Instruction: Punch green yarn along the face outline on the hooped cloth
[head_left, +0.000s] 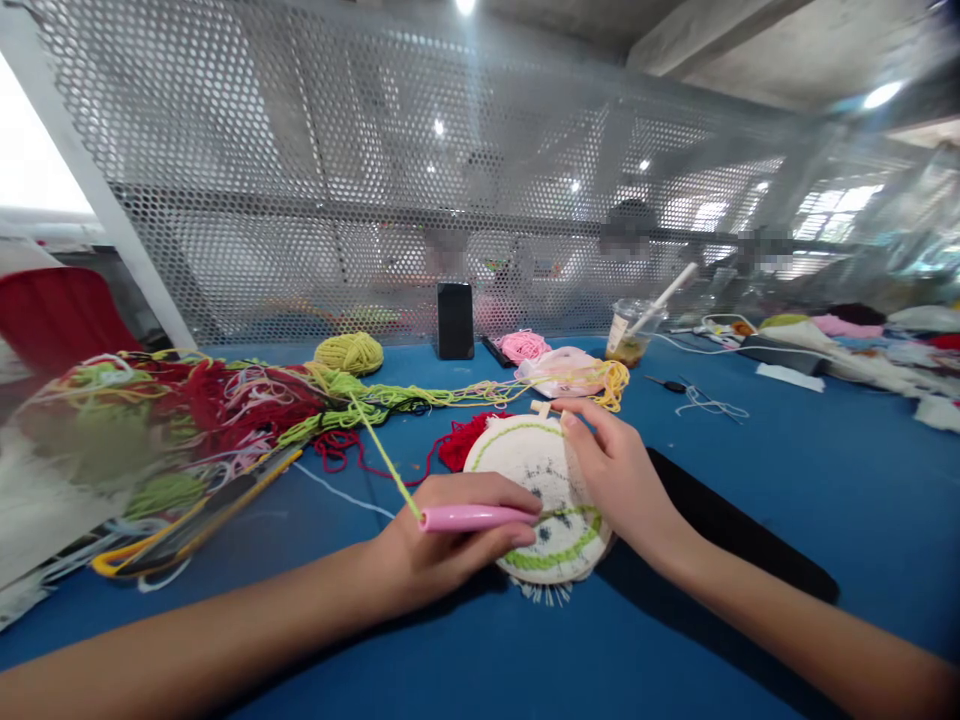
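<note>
My left hand is closed around a pink punch needle, its tip pointing right at the cloth. Light green yarn runs from the tool's back end up to the tangle behind. A round embroidery hoop with white cloth carries dark drawn marks and looped green stitching along its lower part. Thin green stitches also follow its upper left rim. My right hand grips the hoop's right edge, thumb on the cloth side near the wooden clamp. Frayed cloth threads hang below the hoop.
Tangled red, green and pink yarn spreads over the left of the blue table, with scissors in front. A phone stands upright against a perforated metal screen. A drink cup with a straw stands back right. A black flat object lies beside my right forearm.
</note>
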